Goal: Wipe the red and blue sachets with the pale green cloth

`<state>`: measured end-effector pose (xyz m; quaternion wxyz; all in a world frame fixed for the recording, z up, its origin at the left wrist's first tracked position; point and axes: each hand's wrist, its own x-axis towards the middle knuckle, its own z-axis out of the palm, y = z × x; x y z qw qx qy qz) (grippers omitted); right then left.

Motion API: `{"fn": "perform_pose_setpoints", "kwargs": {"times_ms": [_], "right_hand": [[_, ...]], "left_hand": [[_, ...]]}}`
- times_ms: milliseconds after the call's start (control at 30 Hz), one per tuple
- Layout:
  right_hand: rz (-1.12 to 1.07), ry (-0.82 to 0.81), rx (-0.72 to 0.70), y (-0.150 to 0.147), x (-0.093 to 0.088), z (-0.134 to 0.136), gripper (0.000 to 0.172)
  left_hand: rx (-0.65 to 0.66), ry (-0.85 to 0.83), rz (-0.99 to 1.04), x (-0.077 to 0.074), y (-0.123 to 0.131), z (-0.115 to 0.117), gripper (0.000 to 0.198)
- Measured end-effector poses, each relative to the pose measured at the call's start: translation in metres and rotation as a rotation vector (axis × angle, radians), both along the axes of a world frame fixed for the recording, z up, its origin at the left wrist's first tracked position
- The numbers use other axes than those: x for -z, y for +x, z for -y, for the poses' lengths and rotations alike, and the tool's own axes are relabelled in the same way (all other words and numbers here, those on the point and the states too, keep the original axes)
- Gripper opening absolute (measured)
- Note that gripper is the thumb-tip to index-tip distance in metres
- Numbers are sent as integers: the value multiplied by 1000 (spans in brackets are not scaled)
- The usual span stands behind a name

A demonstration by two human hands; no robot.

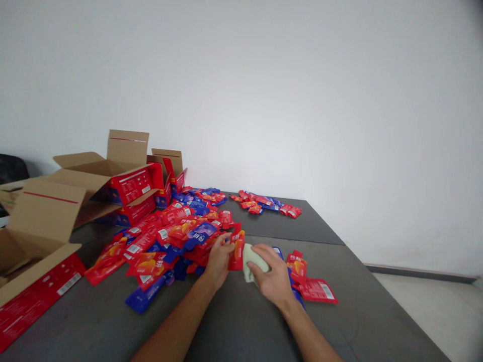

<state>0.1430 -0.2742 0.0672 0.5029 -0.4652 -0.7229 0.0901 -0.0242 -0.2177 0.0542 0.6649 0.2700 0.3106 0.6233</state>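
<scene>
Pinched in my left hand (220, 259) is a red pouch (237, 250) with orange fruit printed on it, held upright above the table. My right hand (272, 276) is closed around a pale green cloth (253, 260), whose edge is close beside the pouch; whether they touch I cannot tell. To the left of my left hand spreads a large heap of red and blue pouches (177, 231). A few more pouches, a red one (319, 290) among them, lie just right of my right hand, partly hidden behind it.
Open red cardboard boxes (132, 186) stand along the left side, with another open box (41, 296) at the near left. A smaller group of pouches (264, 202) lies toward the back of the dark table (358, 311). A white wall (287, 100) rises behind.
</scene>
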Motion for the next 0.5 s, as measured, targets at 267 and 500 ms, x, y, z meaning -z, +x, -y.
{"fn": "perform_pose_setpoints", "kwargs": {"times_ms": [267,500], "right_hand": [[84,2,-86,-22,13,6,38],[112,75,90,-10,15,-4,35]], "left_hand": [[75,-21,99,-2,19,8,37],[352,-14,219,0,20,15,25]]}}
